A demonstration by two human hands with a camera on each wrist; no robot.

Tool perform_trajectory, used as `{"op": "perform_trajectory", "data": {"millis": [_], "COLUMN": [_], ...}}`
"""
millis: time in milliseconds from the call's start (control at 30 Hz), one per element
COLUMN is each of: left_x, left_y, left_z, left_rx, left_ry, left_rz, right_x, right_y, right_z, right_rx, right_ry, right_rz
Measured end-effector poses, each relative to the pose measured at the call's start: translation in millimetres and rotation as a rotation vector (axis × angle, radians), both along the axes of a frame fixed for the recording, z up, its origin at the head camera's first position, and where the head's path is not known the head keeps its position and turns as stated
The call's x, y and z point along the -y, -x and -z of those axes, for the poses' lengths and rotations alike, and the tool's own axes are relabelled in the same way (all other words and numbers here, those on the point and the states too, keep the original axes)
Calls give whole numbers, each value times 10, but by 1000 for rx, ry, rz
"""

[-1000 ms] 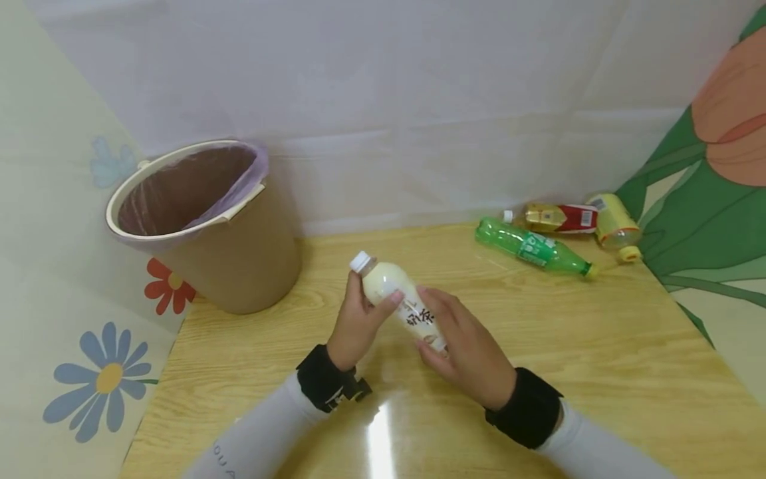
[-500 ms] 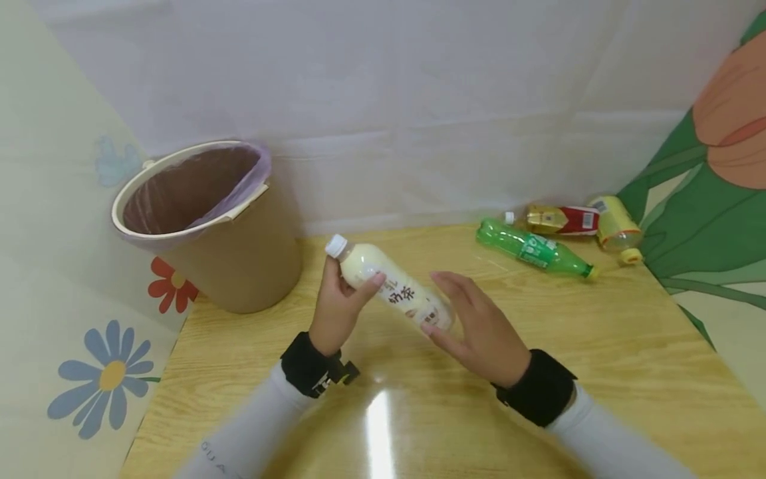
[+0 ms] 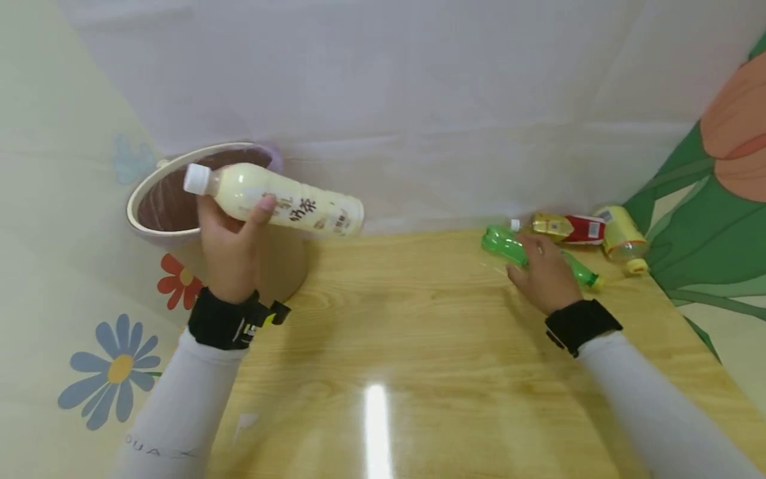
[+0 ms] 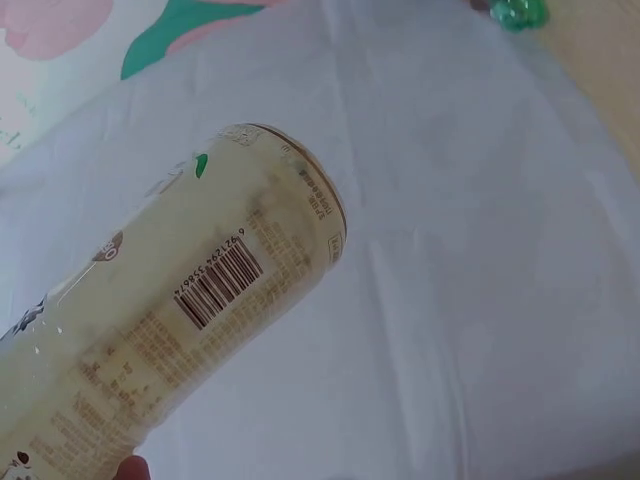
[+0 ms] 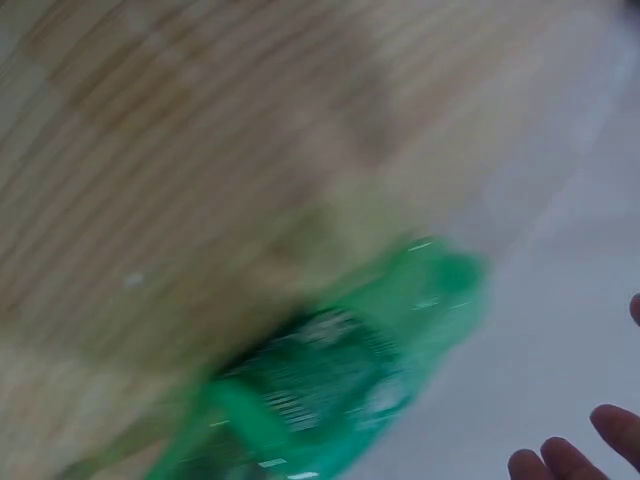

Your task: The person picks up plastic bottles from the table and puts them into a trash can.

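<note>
Flower-painted walls [image 3: 54, 239] flank a wood-grain table [image 3: 443, 372] before me, creased pale cloth [image 3: 419, 86] hanging behind it (a bright reflection [image 3: 378, 426] streaks the table's near side).

left grip [image 3: 232, 253] curled, arms [image 3: 173, 399] apart

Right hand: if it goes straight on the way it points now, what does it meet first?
Most likely the green bottle, which the right hand partly covers in the head view; the white sheet is farther back. Depth is hard to judge from above, so whether they touch is unclear.
</note>
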State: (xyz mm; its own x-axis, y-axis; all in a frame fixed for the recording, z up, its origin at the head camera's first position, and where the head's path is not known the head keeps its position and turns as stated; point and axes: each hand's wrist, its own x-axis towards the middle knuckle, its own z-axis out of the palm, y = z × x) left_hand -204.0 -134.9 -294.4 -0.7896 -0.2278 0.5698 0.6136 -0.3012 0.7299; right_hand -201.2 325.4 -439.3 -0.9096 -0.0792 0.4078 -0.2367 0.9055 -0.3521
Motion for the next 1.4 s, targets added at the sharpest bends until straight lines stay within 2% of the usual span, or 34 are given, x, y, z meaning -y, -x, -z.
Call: {"op": "perform_trajectory", "data": {"millis": [100, 200, 267, 367, 433, 600, 833, 1000, 1100, 1200, 1300, 1400], "left_x": [226, 418, 528, 682, 790, 1004, 1144, 1157, 1141, 1084, 973, 804], "left_y": [12, -30, -59, -68, -40, 80, 179, 222, 215, 206, 204, 189], "left_z": [-209, -389, -462, -494, -474, -387, -211, -147, -159, -165, -136, -67], "left_rx": [-40, -71, -80, -58, -35, 20, 226, 282, 285, 255, 167, 72], "left_ry": [-92, -149, -150, -130, -136, -189, -70, -27, -15, -6, -2, 26], "left_rz": [-79, -161, -227, -313, -356, -387, -393, -394, -397, -397, -366, -293], "right_x": [-282, -519, -631, -751, -801, -925, -1014, -1015, -980, -892, -749, -567], "right_y": [103, 181, 221, 270, 284, 252, 242, 229, 197, 137, 70, -8], "right_z": [135, 235, 282, 342, 363, 400, 437, 449, 410, 322, 213, 122], "right_rx": [81, 125, 148, 170, 190, 229, 276, 268, 279, 290, 284, 258], "right_ry": [-27, -46, -53, -65, -75, -88, -86, -73, -43, 3, 54, 100], "right_rz": [76, 117, 132, 143, 149, 158, 157, 134, 117, 90, 57, 25]}}
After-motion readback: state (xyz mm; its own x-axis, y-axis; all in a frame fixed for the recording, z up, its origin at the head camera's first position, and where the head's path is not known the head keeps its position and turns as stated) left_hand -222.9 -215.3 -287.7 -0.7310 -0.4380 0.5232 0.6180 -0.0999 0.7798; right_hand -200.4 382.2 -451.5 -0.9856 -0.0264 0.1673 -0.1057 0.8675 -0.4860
